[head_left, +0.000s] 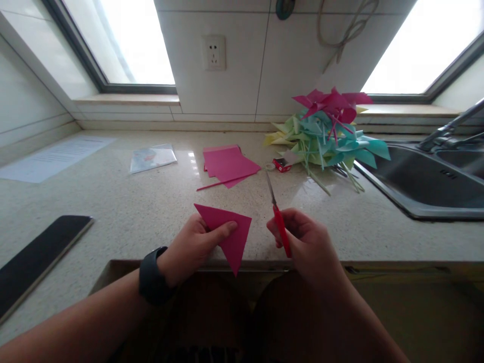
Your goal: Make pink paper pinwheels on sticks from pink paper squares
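My left hand (pixel 202 239) pinches a pink paper triangle (pixel 239 229), thumb on top, over the counter's front edge. To its right, my right hand (pixel 308 239) is closed on red-handled scissors (pixel 280 227). The scissor blades point up and away from me, apart from the paper; they look closed together. Beyond both hands lies a small stack of pink paper sheets (pixel 229 164) with a thin pink stick (pixel 217 184) across its near side.
Paper pinwheels (pixel 321 131) in pink, blue, green and yellow are piled at the back right, beside a steel sink (pixel 434 186). A small red box (pixel 282 165) lies near them. On the left are a printed sheet (pixel 56 156), a clear packet (pixel 153 158) and a dark flat slab (pixel 41 257).
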{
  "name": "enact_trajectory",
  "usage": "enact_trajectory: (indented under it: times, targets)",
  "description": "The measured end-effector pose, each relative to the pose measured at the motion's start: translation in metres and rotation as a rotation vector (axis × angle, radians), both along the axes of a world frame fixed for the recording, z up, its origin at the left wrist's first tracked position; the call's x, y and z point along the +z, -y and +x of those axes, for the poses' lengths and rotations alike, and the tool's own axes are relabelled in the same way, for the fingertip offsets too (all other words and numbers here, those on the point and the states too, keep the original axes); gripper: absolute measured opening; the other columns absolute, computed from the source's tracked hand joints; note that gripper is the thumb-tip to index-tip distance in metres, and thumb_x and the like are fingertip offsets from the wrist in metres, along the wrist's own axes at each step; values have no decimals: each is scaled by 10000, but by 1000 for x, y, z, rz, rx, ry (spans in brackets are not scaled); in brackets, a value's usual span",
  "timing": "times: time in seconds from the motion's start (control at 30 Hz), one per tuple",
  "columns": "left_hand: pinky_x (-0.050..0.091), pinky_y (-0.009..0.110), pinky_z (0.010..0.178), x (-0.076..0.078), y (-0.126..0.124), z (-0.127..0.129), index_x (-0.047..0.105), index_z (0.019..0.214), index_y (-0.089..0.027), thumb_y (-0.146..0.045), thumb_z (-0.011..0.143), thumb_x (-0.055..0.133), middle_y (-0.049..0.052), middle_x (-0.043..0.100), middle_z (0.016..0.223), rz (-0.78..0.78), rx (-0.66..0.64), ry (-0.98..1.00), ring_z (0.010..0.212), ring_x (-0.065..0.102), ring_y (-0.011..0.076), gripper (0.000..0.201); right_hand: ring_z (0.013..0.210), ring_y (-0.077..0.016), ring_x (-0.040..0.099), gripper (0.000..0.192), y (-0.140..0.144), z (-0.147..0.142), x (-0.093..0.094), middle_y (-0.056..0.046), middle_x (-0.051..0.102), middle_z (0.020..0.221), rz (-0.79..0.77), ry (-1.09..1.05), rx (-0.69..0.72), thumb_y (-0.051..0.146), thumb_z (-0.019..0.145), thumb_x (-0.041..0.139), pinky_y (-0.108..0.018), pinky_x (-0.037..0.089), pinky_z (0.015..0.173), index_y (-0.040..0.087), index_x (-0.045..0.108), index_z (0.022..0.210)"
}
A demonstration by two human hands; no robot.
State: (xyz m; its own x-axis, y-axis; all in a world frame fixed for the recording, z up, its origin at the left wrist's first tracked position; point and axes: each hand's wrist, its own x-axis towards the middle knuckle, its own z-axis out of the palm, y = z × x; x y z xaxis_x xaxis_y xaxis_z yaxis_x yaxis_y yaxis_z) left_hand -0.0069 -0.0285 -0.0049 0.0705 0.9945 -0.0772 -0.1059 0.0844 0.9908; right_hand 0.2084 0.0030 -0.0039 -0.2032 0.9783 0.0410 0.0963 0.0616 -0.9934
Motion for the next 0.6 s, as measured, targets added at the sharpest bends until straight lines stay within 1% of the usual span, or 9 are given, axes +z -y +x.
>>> enact_trajectory:
  times: [0.03,0.1,0.17,0.27,0.37,0.5,0.6]
  targets:
    - [529,271,662,-1,0,0,728,815,-129,-378,822,779,61,774,809,-2,19,19,672,653,154,254,589,-130,518,296,2,3,0,8,622,680,25,50,12,471,787,772,-265,398,532,206,659,855]
    - [541,275,690,-3,1,0,727,829,-132,-383,814,792,63,783,840,-3,55,61,697,662,155,259,614,-137,509,293,6,8,0,3,609,698,59,156,83,500,858,696,-275,395,551,210,660,868]
    - [548,275,715,-5,2,-1,727,841,-137,-384,813,799,60,788,869,5,79,92,716,667,151,259,601,-135,471,318,10,11,0,12,561,666,97,268,170,514,903,632,-279,368,541,212,625,805]
    - [553,283,745,-8,3,-4,738,863,-141,-384,818,799,64,792,917,24,90,107,749,679,157,254,556,-123,405,365,11,10,-3,36,476,602,196,425,246,498,890,648,-277,317,514,220,513,695]
    - [557,303,770,-11,5,-6,753,887,-141,-397,825,792,72,792,920,14,97,99,779,693,176,267,520,-109,368,384,10,7,-7,52,441,574,285,516,259,471,872,665,-269,281,490,227,446,672]
    - [553,314,807,-11,7,-6,769,897,-149,-399,834,787,72,794,923,-12,102,87,804,702,183,259,496,-104,360,387,11,3,-9,52,438,559,351,573,238,477,883,628,-267,268,480,229,428,665]
    - [550,303,786,-10,8,-6,776,893,-154,-394,832,792,62,793,891,-22,98,79,779,696,173,248,491,-100,356,408,11,2,-10,53,432,552,376,586,230,497,873,641,-264,263,478,227,424,657]
